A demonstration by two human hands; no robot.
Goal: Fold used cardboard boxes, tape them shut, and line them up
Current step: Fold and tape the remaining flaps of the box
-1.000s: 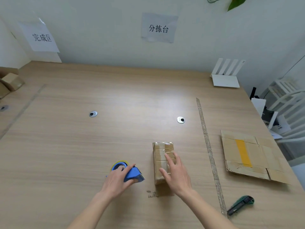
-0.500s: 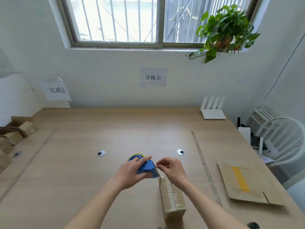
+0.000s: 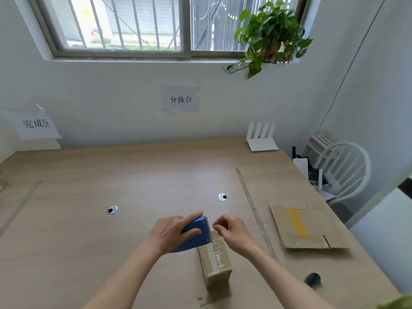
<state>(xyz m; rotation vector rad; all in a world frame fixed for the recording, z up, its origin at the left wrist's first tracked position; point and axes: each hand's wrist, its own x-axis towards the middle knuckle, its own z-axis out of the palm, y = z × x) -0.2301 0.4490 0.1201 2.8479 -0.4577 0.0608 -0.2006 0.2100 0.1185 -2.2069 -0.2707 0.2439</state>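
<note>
From the head view, the left hand (image 3: 171, 230) grips a blue tape dispenser (image 3: 196, 236) above the far end of a small taped box (image 3: 215, 262) lying on the desk (image 3: 89, 241), while the right hand (image 3: 231, 230) pinches the tape end at the dispenser's blade. To the right, past a strip of tape (image 3: 254, 210) stuck along the desk, lies a flattened cardboard box (image 3: 305, 226), with a dark blurred object (image 3: 312, 279) nearer. A white router (image 3: 262, 138) stands at the far edge below a potted plant (image 3: 272, 36), and a white chair (image 3: 341, 166) sits beside the desk.
</note>
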